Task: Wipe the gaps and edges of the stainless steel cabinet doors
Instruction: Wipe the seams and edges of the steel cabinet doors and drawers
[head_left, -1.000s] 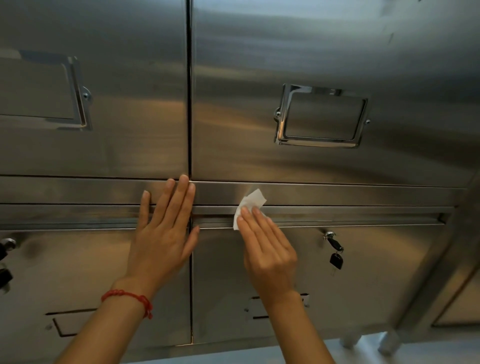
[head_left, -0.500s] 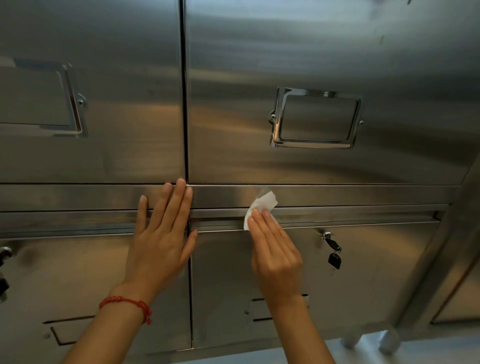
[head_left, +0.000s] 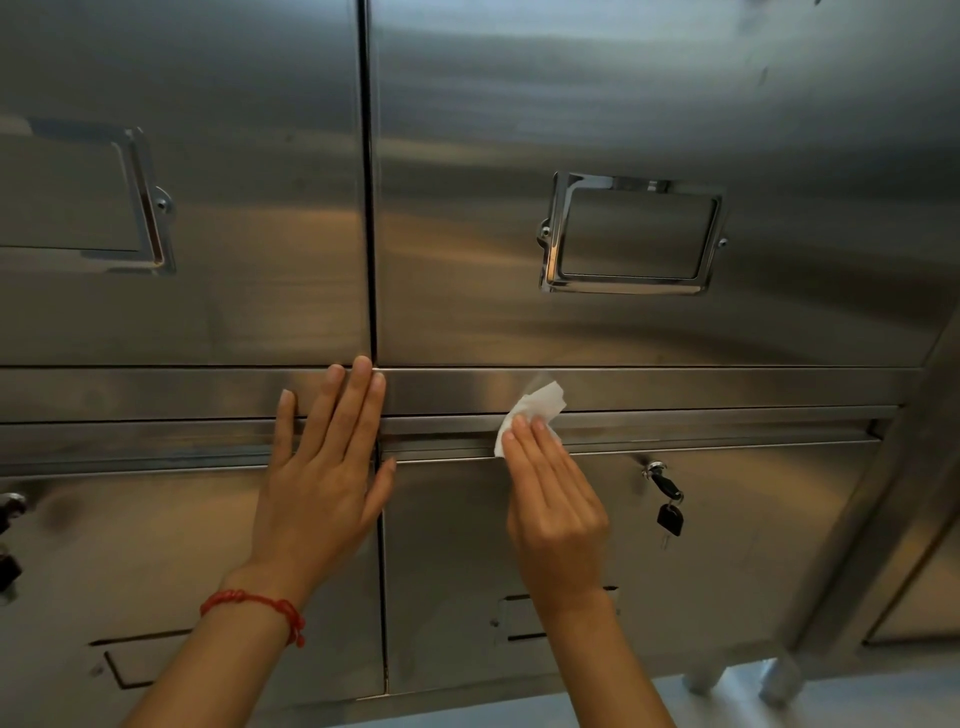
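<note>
Two hands are working the cabinet (head_left: 519, 104). My right hand (head_left: 556, 514) is pressing the white wipe (head_left: 535, 402) with straight fingers into the horizontal gap (head_left: 727, 423) above the lower right door; it has been sliding rightward, so that edge is partly wiped. My left hand (head_left: 322, 488), fingers spread flat, is still bracing across the vertical seam (head_left: 370, 208).

Setting: institutional storage or locker room. Stainless steel cabinet (head_left: 675, 104) fills the wall, chrome label frame (head_left: 631, 234) per door, key (head_left: 667, 506) in lock (workplace fittings, not domestic).
</note>
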